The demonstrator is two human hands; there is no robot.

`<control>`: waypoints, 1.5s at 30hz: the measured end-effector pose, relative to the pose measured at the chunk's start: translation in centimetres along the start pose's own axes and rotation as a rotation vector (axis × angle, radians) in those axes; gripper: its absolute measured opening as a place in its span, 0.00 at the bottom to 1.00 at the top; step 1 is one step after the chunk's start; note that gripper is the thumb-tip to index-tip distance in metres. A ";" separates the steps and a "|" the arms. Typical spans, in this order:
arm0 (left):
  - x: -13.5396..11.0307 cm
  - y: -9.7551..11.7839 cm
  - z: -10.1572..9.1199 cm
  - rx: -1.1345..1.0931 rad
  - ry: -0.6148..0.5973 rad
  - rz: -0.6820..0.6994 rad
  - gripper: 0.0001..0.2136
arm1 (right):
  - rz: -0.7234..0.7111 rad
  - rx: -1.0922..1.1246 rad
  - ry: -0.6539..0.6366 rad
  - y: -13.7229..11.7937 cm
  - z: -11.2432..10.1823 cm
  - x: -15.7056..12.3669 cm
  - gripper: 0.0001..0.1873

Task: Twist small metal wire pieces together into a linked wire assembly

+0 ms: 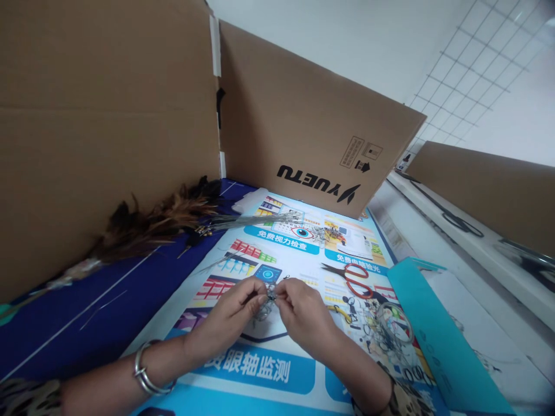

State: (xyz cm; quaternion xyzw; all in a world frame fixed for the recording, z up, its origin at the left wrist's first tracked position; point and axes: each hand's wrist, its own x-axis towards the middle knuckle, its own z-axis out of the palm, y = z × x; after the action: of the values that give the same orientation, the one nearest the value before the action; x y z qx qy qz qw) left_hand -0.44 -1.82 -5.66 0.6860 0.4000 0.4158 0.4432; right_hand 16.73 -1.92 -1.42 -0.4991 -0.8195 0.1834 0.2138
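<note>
Printed sheet (243, 401) before cardboard walls (312, 115) — small wiry cluster (263, 312) between left and right edges, pinched in left hand (240, 303) and right hand (306, 312), close together — best worked with light, opposed fingertip pressure against kinking; scissors (342, 272) nearer right edge.

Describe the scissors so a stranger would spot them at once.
Start at the cardboard marked YUETU, then drop to the printed sheet before it. Beyond and right of the right hand lie the scissors; nothing else there has red loop handles.
</note>
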 end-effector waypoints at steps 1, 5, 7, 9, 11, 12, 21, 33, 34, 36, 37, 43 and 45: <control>0.0 0.1 0.0 0.011 0.005 0.004 0.09 | -0.009 -0.015 -0.006 -0.1 -0.1 0.0 0.06; 0.0 0.5 0.1 0.095 -0.013 0.053 0.09 | -0.034 -0.021 0.033 -0.2 -0.5 -0.1 0.06; 0.0 0.7 0.0 0.145 -0.031 0.089 0.08 | -0.060 -0.040 0.074 0.0 -0.5 -0.1 0.07; 0.0 0.8 -0.1 0.180 -0.036 0.115 0.08 | -0.082 -0.118 0.098 0.2 -0.6 -0.1 0.10; 0.1 0.9 -0.2 0.189 -0.039 0.129 0.08 | -0.080 -0.213 0.097 0.4 -0.6 -0.1 0.13; 0.1 0.9 -0.2 0.185 -0.040 0.131 0.08 | -0.072 -0.238 0.087 0.6 -0.7 -0.1 0.14; 0.8 0.3 -0.5 0.220 -0.035 0.064 0.08 | -0.069 -0.137 -0.086 0.6 -1.9 0.1 0.10; 0.7 2.2 -0.9 0.171 -0.059 0.042 0.08 | 0.318 0.850 -0.216 1.3 -1.2 0.5 0.04; 0.7 2.1 -0.9 0.161 -0.055 0.041 0.08 | 0.349 0.979 -0.233 1.3 -1.0 0.5 0.05; 0.6 2.0 -0.9 0.125 -0.047 0.032 0.07 | 0.392 1.198 -0.221 1.0 -0.5 0.5 0.06; 0.6 1.9 -0.8 0.106 -0.043 0.027 0.07 | 0.413 1.290 -0.198 0.9 -0.2 0.4 0.07; 0.9 1.5 -1.0 0.036 0.009 -0.013 0.07 | 0.446 1.494 -0.033 0.2 0.2 0.3 0.08; 1.1 1.5 -1.2 0.020 0.025 -0.024 0.07 | 0.438 1.542 -0.021 0.1 0.1 0.2 0.07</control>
State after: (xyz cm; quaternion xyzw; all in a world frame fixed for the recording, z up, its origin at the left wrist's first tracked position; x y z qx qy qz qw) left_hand -0.88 -0.90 -3.73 0.6805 0.4177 0.4148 0.4362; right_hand 16.66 -1.72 -1.56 -0.3585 -0.3473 0.7406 0.4499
